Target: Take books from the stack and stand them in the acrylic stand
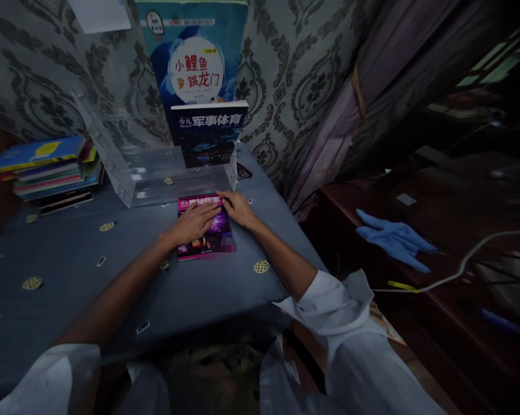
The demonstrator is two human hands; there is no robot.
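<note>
One purple book [221,220] beneath the left fingers [206,211]

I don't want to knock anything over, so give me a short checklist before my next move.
1. Purple book lying on the table: ok.
2. Left hand on its cover: ok, palm down, partly hiding the title.
3. Right hand with a finger under the book: cannot tell; it is at the upper right corner.
4. Dark blue book standing in the clear stand: ok, with a taller blue book behind it.
5. Stack of books at the left squared up: not ok, the top one juts out leftward.
6. Blue glove off this table: ok, it lies away to the right.
</note>
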